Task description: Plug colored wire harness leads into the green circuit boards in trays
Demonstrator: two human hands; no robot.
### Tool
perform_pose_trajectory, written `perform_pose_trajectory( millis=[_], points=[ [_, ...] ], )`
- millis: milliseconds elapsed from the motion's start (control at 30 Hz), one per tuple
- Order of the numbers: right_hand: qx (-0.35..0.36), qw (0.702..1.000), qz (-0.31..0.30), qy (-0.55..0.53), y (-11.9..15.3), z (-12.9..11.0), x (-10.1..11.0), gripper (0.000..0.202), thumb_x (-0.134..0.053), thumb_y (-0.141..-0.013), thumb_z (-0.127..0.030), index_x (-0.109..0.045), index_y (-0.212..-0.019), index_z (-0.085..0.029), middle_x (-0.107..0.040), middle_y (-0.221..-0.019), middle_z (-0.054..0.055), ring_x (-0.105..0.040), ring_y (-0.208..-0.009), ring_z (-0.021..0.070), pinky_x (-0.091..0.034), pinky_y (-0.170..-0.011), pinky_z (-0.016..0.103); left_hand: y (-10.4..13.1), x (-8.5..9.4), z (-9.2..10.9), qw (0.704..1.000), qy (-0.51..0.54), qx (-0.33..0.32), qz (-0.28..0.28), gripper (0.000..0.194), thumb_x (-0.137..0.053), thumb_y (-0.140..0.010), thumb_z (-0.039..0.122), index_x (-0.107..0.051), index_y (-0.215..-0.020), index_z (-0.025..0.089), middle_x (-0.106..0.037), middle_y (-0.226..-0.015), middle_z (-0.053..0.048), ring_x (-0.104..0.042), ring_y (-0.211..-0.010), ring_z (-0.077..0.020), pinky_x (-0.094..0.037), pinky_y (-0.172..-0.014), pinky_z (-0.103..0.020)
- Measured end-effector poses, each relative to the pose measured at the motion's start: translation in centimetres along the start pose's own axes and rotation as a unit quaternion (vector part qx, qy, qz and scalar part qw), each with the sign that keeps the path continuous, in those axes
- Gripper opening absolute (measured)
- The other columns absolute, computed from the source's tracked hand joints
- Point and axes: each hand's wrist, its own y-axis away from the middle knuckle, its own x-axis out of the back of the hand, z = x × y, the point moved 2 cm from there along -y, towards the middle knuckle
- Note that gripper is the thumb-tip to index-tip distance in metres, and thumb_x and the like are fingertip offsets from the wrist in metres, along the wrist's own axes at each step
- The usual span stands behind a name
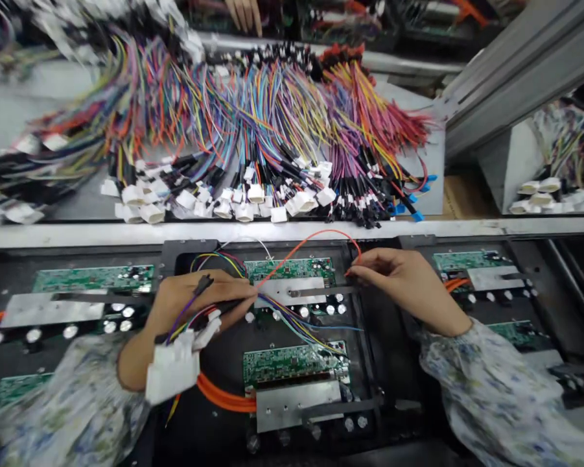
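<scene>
My left hand (199,292) is closed on a wire harness, whose white connector (172,370) hangs below the wrist. Coloured wires (296,321) fan out to the right from its fingertips. Between thumb and finger, my right hand (393,279) pinches the end of a red wire (311,239) that arches up from the left hand's bundle. Under the hands lies a green circuit board (292,267) with a silver metal plate (299,292). A second circuit board (296,363) sits nearer to me, with thick orange cables (228,395) at its left.
Piles of wire harnesses (272,117) with white connectors cover the shelf behind a metal rail (292,229). More circuit boards lie in black trays at left (92,279) and right (476,261). A metal post (510,71) rises at right. Another person's hand (244,14) shows at the top.
</scene>
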Motion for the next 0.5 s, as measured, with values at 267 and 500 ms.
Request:
perform_pose_trajectory(
  millis=[267,500],
  points=[
    [-0.075,0.995,-0.030,-0.066,-0.1,1.2,-1.9,0.032,-0.065,-0.076,-0.053,-0.070,-0.074,-0.021,-0.073,-0.072,0.003,-0.065,-0.062,0.0150,-0.049,-0.056,0.026,-0.6,-0.4,-0.8,0.990,-0.134,0.035,-0.003,0.042,-0.058,-0.088,0.026,-0.057,-0.129,0.031,-0.076,-0.084,0.007,-0.071,-0.073,-0.0076,-0.055,-0.072,-0.013],
    [-0.094,0.994,-0.010,-0.055,-0.3,1.2,-2.0,0.023,-0.068,-0.075,-0.044,-0.072,-0.074,-0.021,-0.071,-0.070,0.000,-0.061,-0.059,0.0123,-0.044,-0.054,0.025,0.1,0.0,-2.5,0.968,-0.241,0.063,0.007,0.030,-0.054,-0.091,0.038,-0.060,-0.118,0.049,-0.072,-0.105,0.017,-0.068,-0.099,-0.0087,-0.049,-0.087,-0.017]
  ],
)
